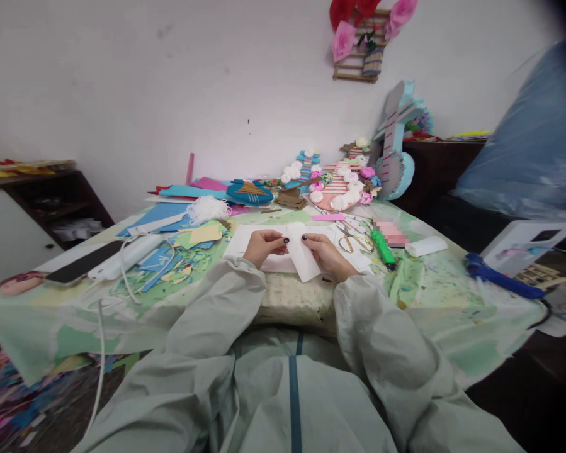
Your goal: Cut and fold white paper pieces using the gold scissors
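Observation:
Between my two hands is a folded piece of white paper (303,259), held upright in front of my chest. My left hand (266,246) pinches its left edge with thumb and fingers. On the opposite edge, my right hand (327,253) grips the paper between thumb and fingertips. Beneath them, larger white sheets (239,242) lie on the table over a pale block (294,296) at the near edge. Gold-handled scissors (353,240) rest just right of my right hand, with a bright green tool or marker (383,249) beyond them.
Blue and green paper scraps (179,264), white yarn (207,210), a power strip (124,255) and a phone (82,261) lie to the left. A blue glue gun (502,277) sits at the right edge. Decorated paper crafts (337,189) stand at the back by the wall.

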Available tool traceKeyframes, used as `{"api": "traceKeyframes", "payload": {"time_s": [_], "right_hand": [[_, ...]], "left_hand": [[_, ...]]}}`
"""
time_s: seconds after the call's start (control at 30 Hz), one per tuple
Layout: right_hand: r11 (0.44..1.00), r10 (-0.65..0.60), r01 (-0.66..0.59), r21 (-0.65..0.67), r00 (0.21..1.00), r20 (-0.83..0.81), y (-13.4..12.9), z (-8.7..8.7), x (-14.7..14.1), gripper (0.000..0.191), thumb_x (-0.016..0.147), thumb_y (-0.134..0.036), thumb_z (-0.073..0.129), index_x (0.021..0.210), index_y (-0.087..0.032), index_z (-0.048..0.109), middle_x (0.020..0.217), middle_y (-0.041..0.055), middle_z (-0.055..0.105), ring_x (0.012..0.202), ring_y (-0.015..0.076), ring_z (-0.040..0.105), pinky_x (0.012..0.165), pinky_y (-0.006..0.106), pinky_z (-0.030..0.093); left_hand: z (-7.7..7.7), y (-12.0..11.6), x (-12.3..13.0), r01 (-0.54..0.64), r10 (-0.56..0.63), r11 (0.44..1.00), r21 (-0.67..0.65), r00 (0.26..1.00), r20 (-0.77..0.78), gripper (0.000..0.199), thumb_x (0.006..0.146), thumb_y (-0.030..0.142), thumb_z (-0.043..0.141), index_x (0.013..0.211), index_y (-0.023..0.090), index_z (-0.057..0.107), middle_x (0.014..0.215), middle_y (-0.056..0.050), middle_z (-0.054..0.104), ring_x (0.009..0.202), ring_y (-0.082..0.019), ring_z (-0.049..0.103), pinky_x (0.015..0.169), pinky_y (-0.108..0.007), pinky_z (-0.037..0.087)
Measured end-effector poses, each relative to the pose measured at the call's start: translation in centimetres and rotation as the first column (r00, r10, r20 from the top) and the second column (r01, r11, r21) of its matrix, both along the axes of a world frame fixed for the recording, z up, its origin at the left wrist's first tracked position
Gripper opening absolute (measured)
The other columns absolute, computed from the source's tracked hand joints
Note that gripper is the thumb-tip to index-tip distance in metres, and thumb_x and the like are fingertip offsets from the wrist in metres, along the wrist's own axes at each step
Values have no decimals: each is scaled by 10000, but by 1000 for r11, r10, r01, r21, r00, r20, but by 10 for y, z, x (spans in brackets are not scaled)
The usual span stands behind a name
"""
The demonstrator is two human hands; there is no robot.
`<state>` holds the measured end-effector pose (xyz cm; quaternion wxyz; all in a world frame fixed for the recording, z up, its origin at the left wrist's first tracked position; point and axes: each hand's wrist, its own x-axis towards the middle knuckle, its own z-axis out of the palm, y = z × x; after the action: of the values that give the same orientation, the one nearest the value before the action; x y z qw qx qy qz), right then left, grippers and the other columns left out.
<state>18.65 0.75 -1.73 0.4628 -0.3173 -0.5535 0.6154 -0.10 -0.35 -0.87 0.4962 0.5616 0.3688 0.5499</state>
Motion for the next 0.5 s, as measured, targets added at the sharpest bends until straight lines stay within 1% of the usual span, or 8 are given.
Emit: {"api": "traceKeyframes", "payload": {"time_s": [0.13, 0.3, 0.5], "right_hand": [[1000, -25, 25, 8, 1000, 4, 1, -1, 0, 218, 615, -350, 707, 699, -156, 656, 631, 17, 625, 572, 131, 514, 542, 238, 355], [998, -59, 59, -1, 998, 15, 3, -3, -1, 205, 584, -334, 720, 645, -158, 635, 558, -1, 581, 528, 120, 475, 521, 235, 323], [1000, -26, 26, -17, 1000, 11, -1, -1, -2, 219, 594, -352, 713, 660, -160, 632, 568, 0, 586, 516, 120, 465, 511, 238, 314]], "left_hand": [[1, -1, 0, -8, 8, 1000, -30, 1000, -5, 395, 537, 393, 815, 711, 94, 626, 591, -52, 656, 530, -159, 644, 515, -252, 508], [1, -1, 0, -10, 9, 1000, -27, 1000, -26, 385, 550, 406, 806, 697, 96, 633, 589, -55, 656, 511, -157, 638, 503, -255, 506], [2, -2, 0, -24, 23, 999, -33, 999, -27, 387, 526, 402, 818, 683, 92, 649, 572, -60, 655, 498, -159, 632, 492, -257, 502]]}}
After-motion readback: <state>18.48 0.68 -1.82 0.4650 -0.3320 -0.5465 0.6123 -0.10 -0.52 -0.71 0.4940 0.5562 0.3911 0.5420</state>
